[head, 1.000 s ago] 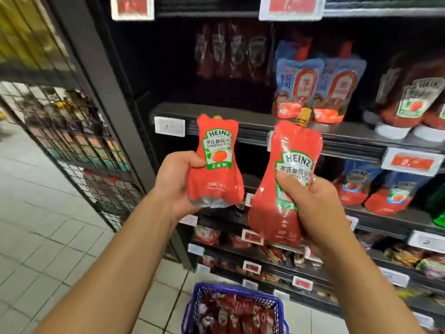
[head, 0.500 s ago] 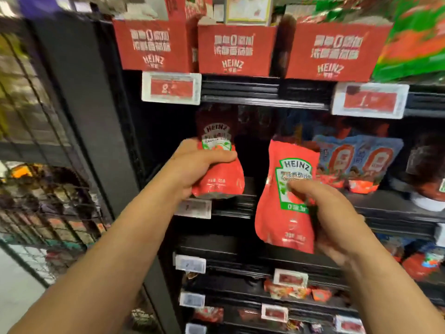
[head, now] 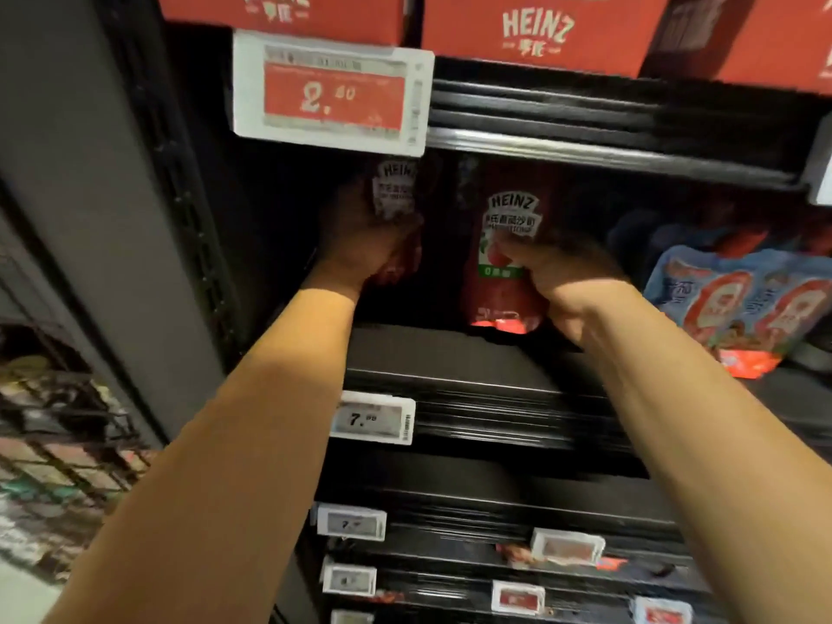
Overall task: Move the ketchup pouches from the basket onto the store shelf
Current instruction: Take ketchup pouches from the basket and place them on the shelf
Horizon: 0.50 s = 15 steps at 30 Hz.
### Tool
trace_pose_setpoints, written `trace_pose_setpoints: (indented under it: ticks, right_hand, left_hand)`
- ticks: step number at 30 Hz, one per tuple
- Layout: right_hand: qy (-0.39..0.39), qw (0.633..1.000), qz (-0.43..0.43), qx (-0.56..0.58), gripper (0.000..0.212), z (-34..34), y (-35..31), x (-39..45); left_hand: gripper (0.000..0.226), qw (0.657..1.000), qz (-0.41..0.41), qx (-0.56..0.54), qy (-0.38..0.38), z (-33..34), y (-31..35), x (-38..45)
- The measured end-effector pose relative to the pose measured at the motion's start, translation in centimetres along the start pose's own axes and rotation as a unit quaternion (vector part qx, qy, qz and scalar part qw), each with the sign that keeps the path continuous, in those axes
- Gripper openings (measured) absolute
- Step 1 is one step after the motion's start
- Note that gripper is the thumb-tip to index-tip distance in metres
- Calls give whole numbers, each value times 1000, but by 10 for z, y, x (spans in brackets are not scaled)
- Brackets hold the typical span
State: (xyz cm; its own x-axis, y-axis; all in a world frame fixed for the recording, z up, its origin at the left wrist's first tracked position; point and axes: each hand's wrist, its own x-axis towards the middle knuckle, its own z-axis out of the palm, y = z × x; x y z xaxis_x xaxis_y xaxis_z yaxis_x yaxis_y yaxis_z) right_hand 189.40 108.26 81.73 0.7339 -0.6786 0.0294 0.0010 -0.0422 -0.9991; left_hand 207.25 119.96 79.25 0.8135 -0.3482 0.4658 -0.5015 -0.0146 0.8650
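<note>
The dark store shelf point(head: 450, 353) fills your view, tier over tier, and both your arms reach into its shadowed bay. Above it sit red cartons point(head: 540, 29) printed "HEINZ" in pale letters with Chinese characters beneath. Off to the right on the same tier stand blue pouches point(head: 738, 304) with red oval panels — their writing is too blurred to read.

Your right hand point(head: 572, 286) is closed around the larger ketchup pouch point(head: 504, 245), which stands upright with its base touching the shelf; its white label reads "HEINZ" over Chinese text, with a green strip below. Your left hand point(head: 360, 240) is wrapped around the smaller ketchup pouch point(head: 396, 191), held upright deeper in the bay, "HEINZ" just legible on its label.

A red price tag point(head: 333, 94) on the upper rail shows "2.40"; a white tag point(head: 371, 421) on the rail below your arms starts with "7." — the rest is unreadable.
</note>
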Motion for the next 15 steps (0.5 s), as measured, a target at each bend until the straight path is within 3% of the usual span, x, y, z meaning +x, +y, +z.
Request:
trace_pose_setpoints:
  ticks: [4, 10, 12, 15]
  right_hand:
    - [6, 998, -47, -29, 28, 14, 8, 42]
    - [15, 991, -85, -100, 42, 48, 14, 97]
    - [26, 974, -121, -192, 49, 54, 18, 105]
    - [22, 946, -169, -275, 59, 56, 29, 112]
  left_hand:
    - [74, 999, 10, -34, 5, 8, -14, 9]
    - [68, 998, 33, 28, 54, 3, -29, 9]
    - [83, 997, 45, 24, 57, 2, -28, 5]
    - [118, 989, 49, 117, 72, 3, -30, -1]
